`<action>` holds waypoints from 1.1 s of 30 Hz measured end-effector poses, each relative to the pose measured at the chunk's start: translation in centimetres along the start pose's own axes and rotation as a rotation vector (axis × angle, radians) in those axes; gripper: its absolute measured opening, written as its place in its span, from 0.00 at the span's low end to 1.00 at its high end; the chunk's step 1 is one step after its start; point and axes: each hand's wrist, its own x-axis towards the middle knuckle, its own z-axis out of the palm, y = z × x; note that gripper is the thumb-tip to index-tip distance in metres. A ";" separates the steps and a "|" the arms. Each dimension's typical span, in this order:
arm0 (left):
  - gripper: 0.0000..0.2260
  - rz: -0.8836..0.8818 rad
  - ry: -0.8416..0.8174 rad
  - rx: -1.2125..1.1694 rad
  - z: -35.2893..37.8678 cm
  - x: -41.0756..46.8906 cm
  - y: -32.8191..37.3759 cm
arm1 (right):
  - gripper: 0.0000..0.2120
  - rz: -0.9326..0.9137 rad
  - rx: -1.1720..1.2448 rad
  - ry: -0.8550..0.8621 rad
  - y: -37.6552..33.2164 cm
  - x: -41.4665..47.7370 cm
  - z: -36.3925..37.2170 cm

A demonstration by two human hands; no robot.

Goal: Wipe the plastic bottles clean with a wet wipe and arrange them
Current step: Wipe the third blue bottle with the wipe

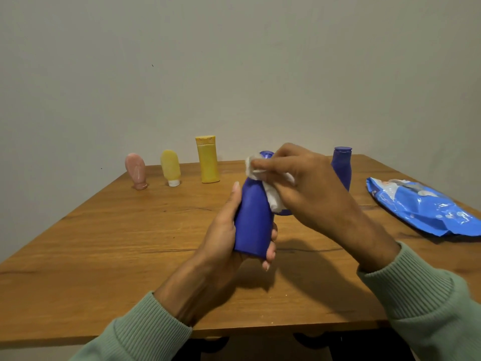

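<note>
My near bottle (253, 220) is deep blue and the wipe (273, 196) is white. The far bottle (342, 165) is the same blue. The pink bottle (136, 170) is dusty pink. The pale bottle (170, 165) is soft yellow with a white cap (173, 182), and the tall bottle (207, 160) is mustard yellow. The pack (421, 207) is bright blue with white print. The table (104, 243) is orange-brown wood with dark grain. My sleeves (145, 332) are sage green and ribbed.

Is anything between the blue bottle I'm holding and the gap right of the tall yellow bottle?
Nothing visible on the table does; your right hand and wipe, on the blue bottle, hide part of that gap.
</note>
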 end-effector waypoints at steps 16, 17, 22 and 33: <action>0.32 -0.015 -0.018 0.029 -0.4 0.2 -0.4 | 0.17 0.083 -0.081 -0.299 -1.3 0.2 -2.0; 0.33 -0.029 -0.021 0.022 -0.4 0.3 -0.3 | 0.16 0.100 -0.117 -0.215 -1.0 0.2 -1.8; 0.31 0.000 0.003 0.012 -0.3 0.3 -0.3 | 0.14 0.071 -0.135 -0.305 -1.9 0.0 -1.5; 0.35 -0.052 -0.061 -0.001 -0.8 0.5 -0.2 | 0.12 0.173 -0.077 -0.098 -0.8 0.2 -1.3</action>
